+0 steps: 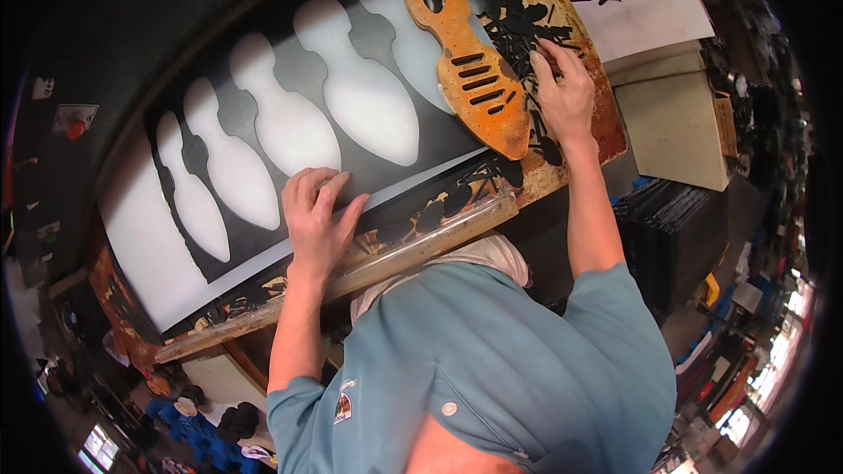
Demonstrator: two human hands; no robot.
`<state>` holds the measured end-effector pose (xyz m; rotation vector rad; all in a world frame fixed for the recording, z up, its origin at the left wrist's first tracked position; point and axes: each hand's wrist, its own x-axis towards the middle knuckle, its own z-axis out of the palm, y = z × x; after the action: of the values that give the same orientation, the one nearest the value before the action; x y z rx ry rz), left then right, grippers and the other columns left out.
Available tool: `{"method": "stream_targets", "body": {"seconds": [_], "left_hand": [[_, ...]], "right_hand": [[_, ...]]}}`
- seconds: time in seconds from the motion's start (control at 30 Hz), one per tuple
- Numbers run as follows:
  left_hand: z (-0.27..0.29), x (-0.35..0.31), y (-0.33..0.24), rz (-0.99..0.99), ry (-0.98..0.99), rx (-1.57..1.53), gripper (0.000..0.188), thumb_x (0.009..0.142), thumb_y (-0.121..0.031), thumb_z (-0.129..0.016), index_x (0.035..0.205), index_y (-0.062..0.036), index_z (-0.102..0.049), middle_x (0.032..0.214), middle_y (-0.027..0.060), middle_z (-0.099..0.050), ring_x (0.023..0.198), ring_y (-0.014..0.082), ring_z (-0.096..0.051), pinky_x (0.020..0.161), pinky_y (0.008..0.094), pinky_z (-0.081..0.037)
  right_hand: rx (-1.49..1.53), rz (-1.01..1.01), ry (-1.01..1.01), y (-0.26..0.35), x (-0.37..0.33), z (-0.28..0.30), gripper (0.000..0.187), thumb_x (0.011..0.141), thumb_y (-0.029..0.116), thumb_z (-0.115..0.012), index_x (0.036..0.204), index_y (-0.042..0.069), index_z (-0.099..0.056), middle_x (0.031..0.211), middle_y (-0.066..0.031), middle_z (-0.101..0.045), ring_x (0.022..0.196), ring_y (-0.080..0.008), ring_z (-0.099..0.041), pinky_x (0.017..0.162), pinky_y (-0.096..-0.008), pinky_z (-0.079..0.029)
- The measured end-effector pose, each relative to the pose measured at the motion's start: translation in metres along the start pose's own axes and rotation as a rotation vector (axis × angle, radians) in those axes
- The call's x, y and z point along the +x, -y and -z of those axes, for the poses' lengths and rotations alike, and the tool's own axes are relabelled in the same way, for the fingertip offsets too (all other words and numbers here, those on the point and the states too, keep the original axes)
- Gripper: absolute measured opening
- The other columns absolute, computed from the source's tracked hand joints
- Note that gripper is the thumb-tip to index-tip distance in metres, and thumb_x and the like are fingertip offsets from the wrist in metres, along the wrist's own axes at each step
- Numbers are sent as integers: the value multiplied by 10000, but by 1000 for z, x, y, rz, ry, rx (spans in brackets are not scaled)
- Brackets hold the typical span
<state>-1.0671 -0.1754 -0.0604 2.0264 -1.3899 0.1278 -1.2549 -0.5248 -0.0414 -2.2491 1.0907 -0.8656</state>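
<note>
"What's that orange pattern plate [457, 42] like?"

"Long and pin-shaped, scuffed and stained, with a hole through the narrow head and slots across the wide body. It's lying aslant at the right end of the black sheet [373, 171], partly covering the last of five pale shapes there."

"And the hands?"

"The left hand [316, 215] rests at the sheet's near edge, fingers loosely spread, thumb well out, gripping nothing. The right hand [566, 92] is just beside the plate, over the black scraps [518, 22]. Its thumb and forefinger are close together; I can't tell from here whether they've pinched a scrap."

"Much room to move?"

"Between the hands, some bare sheet, then the plate. Right of that hand there's a rusty strip of bench [606, 114] before its edge. In front, a rail [439, 241] runs close against the person's shirt [395, 333]."
</note>
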Motion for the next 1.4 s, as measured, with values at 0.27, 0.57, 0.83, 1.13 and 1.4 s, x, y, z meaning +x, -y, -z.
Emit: {"method": "stream_targets", "body": {"seconds": [0.27,0.57,0.83,1.13,1.4], "left_hand": [[0,-7,-6,31,20,141,438,796,-197,-926,1130,-67,-674,1115,104,-642,1065,368,-595,957,504,-495],[20,9,-15,49,140,263,418,835,-367,-886,955,-33,-668,1002,144,-631,1085,388,-578,1019,515,-457],[38,-6,-23,35,196,163,430,816,-315,-911,809,-65,-560,811,115,-551,784,334,-551,753,466,-451],[33,-79,-130,299,536,-267,372,950,-255,-805,734,-41,-591,708,150,-570,695,388,-584,681,492,-459],[11,-108,-112,220,171,-341,278,879,-125,-855,760,-69,-610,732,105,-560,714,328,-567,684,445,-448]], "right_hand": [[-215,282,296,43,-46,-24,1035,737,452,-904,1532,-84,-516,1570,-372,-412,1417,-522,-448,1195,-568,-418],[-83,235,320,39,-34,-20,897,681,360,-845,1457,-35,-632,1487,-312,-527,1344,-456,-541,1148,-553,-460],[836,-169,511,11,-12,14,858,800,197,-931,1533,-50,-560,1398,-159,-670,1292,-227,-645,1124,-348,-495],[904,-46,310,48,3,30,708,941,44,-753,1587,-21,-471,1468,-214,-635,1367,-292,-627,1167,-420,-515],[-240,362,476,55,-96,-1,1104,787,543,-917,1564,-94,-459,1592,-386,-442,1510,-580,-367,1261,-610,-317]]}}
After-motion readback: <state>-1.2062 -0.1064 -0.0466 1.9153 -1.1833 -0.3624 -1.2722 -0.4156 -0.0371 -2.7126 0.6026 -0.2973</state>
